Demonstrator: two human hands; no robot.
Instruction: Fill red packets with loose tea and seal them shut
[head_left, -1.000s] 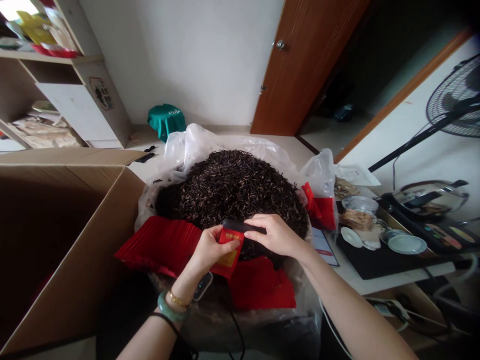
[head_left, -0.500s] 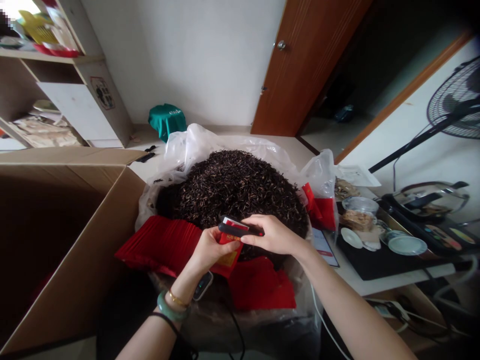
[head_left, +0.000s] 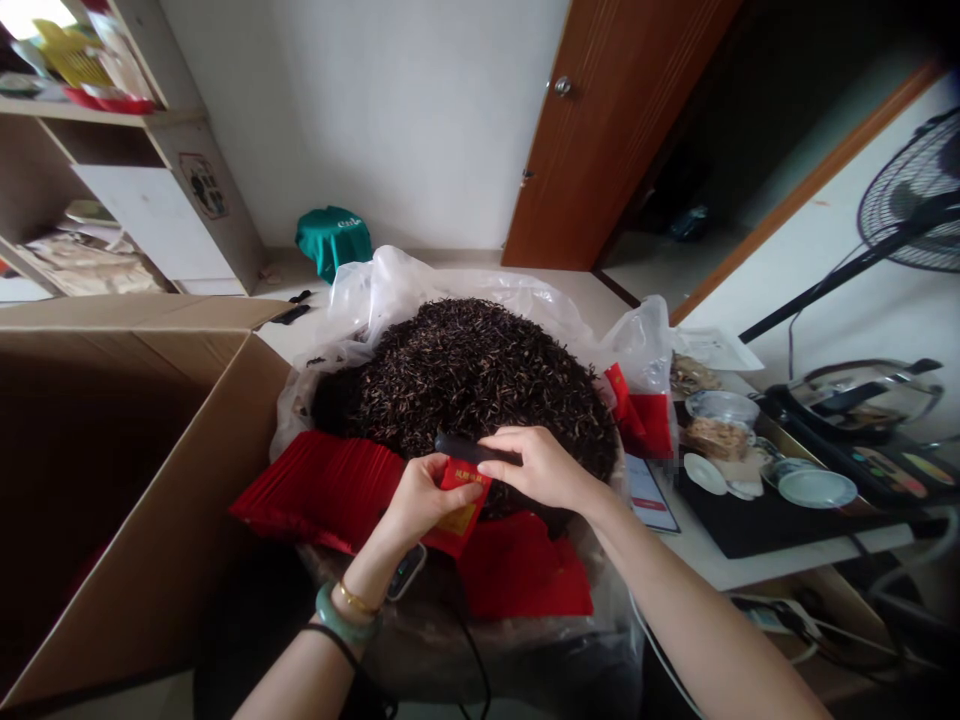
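My left hand (head_left: 416,500) pinches a small red packet (head_left: 466,474) with yellow lettering, held above the front of a heap of dark dried leaves (head_left: 480,365). My right hand (head_left: 547,468) is closed on a slim black handheld bag sealer (head_left: 469,449), which lies across the packet's top edge. A tight row of red packets (head_left: 322,490) leans to the left of my left hand. More red packets (head_left: 525,568) lie flat below my hands. The fingertips behind the packet and the sealer are hidden.
Clear plastic sheeting (head_left: 390,275) surrounds the leaf heap. A large open cardboard box (head_left: 232,440) stands at left. On the right, a side table (head_left: 750,570) carries dishes (head_left: 816,489), a tub and a phone (head_left: 651,495). A fan (head_left: 911,200) stands behind it.
The black sealer has turned, so the white and red patch on its upper side no longer shows. More of the packet's front is visible. Both hands have stayed nearly in place.
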